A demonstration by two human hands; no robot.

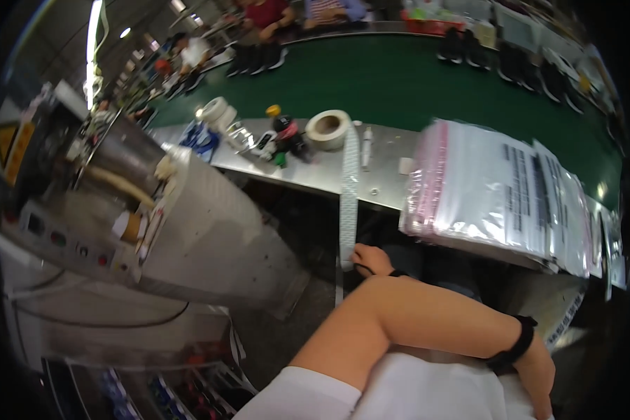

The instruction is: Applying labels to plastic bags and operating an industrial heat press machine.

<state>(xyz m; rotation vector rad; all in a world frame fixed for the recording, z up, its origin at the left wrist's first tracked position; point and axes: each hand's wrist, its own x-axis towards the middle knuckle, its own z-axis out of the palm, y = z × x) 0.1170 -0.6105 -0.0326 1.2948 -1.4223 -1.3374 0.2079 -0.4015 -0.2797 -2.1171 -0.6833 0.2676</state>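
While left hand [371,260] fingers pinch label strip [348,203], right hand [537,374] hangs low, fingers unclear.

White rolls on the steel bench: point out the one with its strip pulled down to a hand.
The larger roll, by the bottles; its strip hangs to the left hand. The smaller roll isn't unwound.

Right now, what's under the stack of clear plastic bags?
The stack of clear plastic bags lies on the metal worktable and overhangs its near edge. Below the overhang is dark space beside the person's left hand, which holds the label strip. The tabletop beneath the stack is covered.
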